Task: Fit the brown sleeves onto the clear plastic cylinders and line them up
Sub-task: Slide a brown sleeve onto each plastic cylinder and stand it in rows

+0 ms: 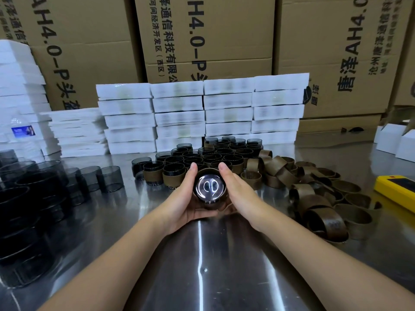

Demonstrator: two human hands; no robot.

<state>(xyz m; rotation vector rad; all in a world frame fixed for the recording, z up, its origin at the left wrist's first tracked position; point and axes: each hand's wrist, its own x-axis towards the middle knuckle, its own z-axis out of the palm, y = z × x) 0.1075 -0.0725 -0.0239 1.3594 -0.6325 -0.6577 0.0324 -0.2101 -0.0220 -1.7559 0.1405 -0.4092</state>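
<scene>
My left hand [184,198] and my right hand [238,194] cup one smoky clear cylinder [208,188] between them, with a brown sleeve [207,171] around its wall; its open end faces me. Just behind my fingers stand several sleeved cylinders [202,162] packed in rows. Bare dark cylinders [33,198] are stacked at the left. Loose brown sleeves [314,198] lie heaped at the right.
The steel table [202,265] reflects light. White flat boxes [202,113] are stacked behind the rows, with cardboard cartons [202,41] behind them. A water bottle [22,135] stands far left. A yellow device [397,189] lies at the right edge.
</scene>
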